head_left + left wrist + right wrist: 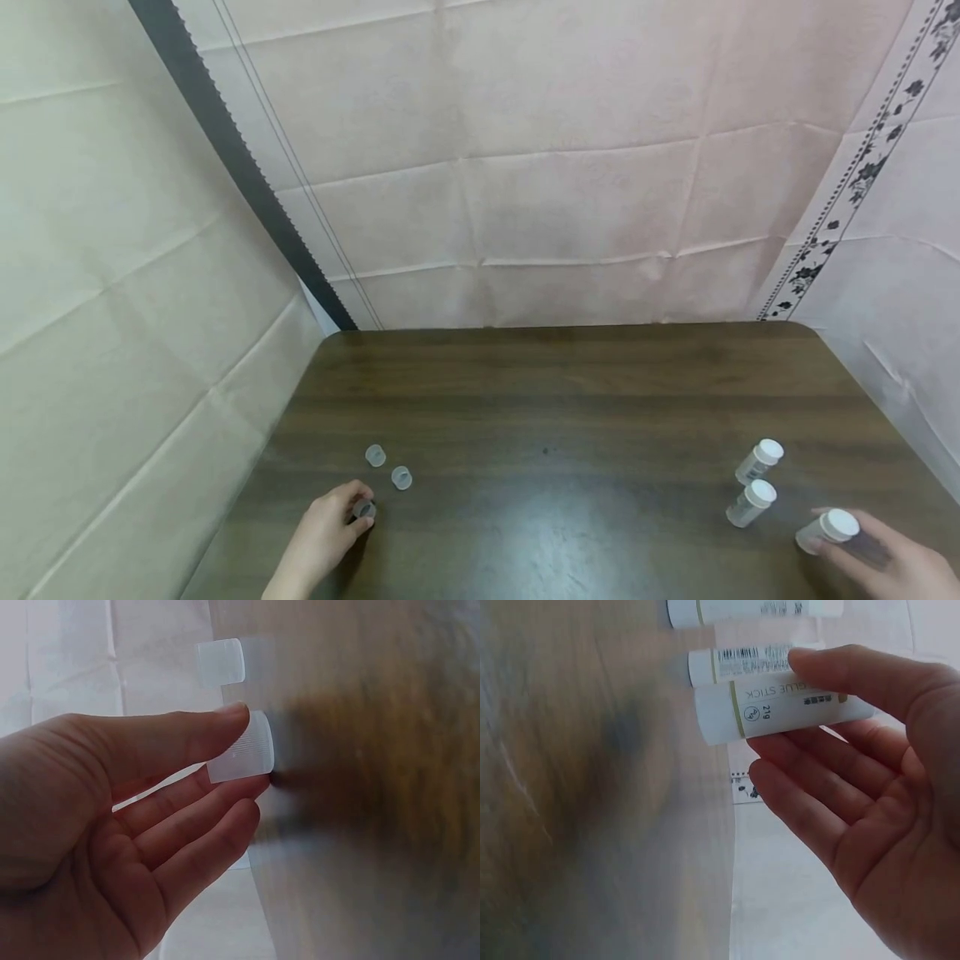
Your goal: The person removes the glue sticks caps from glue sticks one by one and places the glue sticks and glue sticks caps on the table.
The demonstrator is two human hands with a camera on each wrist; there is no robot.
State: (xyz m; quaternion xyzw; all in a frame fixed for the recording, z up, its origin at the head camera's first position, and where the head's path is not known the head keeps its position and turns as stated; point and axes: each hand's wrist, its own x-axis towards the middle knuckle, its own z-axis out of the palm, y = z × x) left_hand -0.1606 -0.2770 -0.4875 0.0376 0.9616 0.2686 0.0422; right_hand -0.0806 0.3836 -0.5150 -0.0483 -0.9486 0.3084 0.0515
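My left hand point(318, 533) is at the table's left, its thumb and fingers pinching a small translucent ribbed cap point(247, 754) low at the tabletop. Just beyond that hand sit two more such caps, a farther one point(375, 455) and a nearer one point(401, 477). At the right, my right hand point(896, 558) grips a glue stick point(780, 712), white with a gold band and printed "GLUE STICK" and "21g". It stands with its white end up in the head view. Two like glue sticks, one nearer point(751, 503) and one farther point(760, 460), stand to its left.
The dark brown wooden table point(555, 417) has rounded far corners and a bright reflection near its front. Pale creased cloth point(570, 200) hangs behind it, with more cloth along the left point(135, 333) and right sides.
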